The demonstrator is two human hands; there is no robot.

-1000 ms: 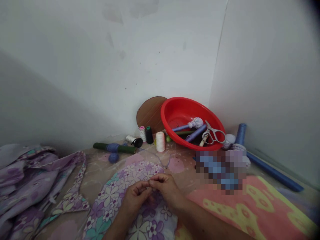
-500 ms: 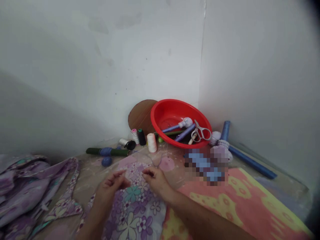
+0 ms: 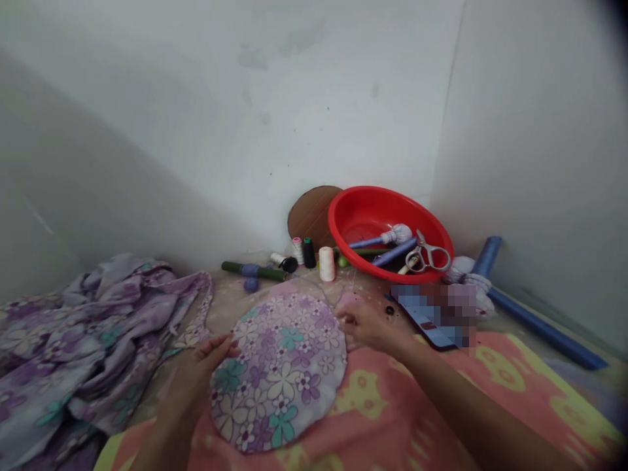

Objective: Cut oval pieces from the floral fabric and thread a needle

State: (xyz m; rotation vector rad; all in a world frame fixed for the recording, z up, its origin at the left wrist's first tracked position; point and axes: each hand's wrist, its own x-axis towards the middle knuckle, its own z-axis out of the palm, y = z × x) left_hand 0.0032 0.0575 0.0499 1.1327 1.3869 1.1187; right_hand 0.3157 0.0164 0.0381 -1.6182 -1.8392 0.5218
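A round piece of purple flowered cloth (image 3: 279, 369) lies flat on a pink and yellow towel (image 3: 417, 405). My left hand (image 3: 203, 366) rests at its left edge, fingers curled with the tips pinched at the rim. My right hand (image 3: 366, 325) is at its upper right edge, fingers pinched together; what they hold is too small to make out. The two hands are far apart, on opposite sides of the round cloth.
A heap of the same purple flowered cloth (image 3: 83, 340) lies at the left. A red basin (image 3: 343, 216) with scissors (image 3: 426, 255) and blue sticks leans in the corner. Thread spools (image 3: 326, 263) stand before it. A blue rod (image 3: 544, 330) lies along the right wall.
My hands were together over the cloth a second ago. They have drawn apart to its left and right edges, and the round cloth now lies spread flat.
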